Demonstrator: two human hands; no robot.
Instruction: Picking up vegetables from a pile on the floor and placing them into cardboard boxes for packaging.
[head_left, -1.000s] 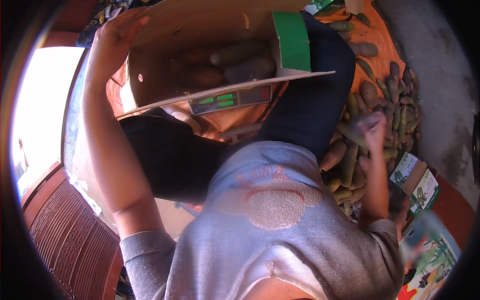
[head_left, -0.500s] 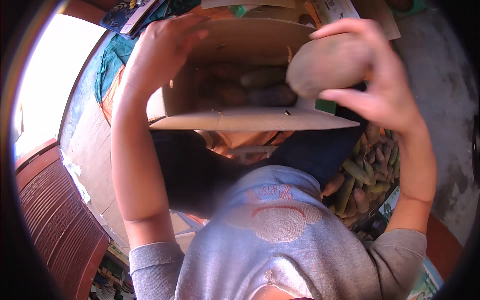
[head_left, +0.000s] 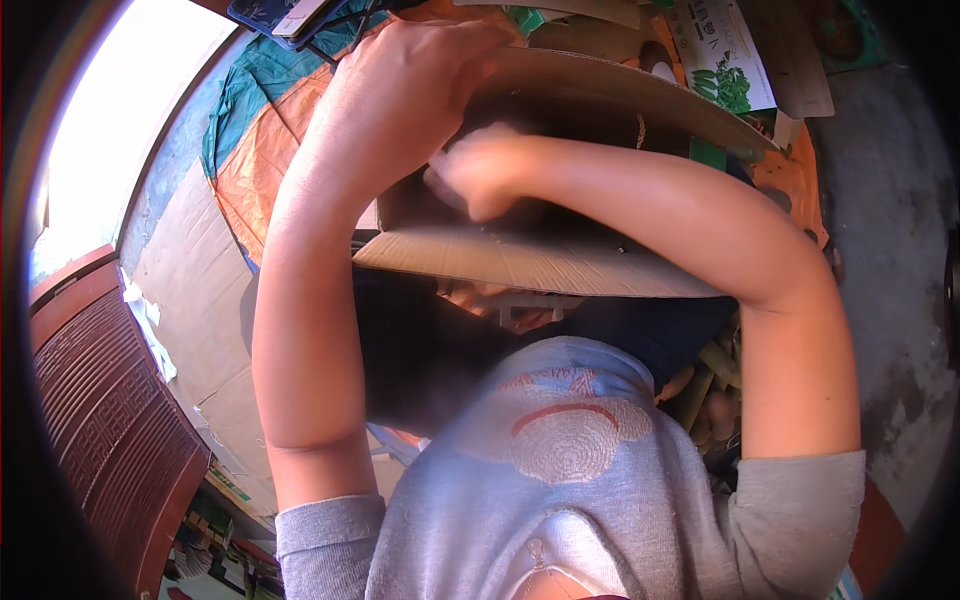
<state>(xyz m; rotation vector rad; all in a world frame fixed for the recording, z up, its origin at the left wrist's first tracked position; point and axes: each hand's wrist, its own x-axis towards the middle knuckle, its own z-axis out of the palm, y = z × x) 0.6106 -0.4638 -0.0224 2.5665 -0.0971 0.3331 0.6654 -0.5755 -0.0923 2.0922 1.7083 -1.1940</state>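
Note:
An open cardboard box stands in front of me, over my legs, with its flaps spread and its inside in deep shadow. My left hand is closed on the far flap near the box's left corner. My right hand reaches across into the box at the left, smeared by motion. Its fingers are hidden, so I cannot see whether it holds anything. The big oval brown tuber is out of sight.
To my right lies a pile of long brown and greenish tubers, partly behind my arm. A printed white carton is beyond the box. Orange sheeting and a carved red-brown wooden panel are at left.
My right hand, which held the big tuber at the box's right side, has swung left into the box. The tuber no longer shows. My left hand and the box appear shifted right.

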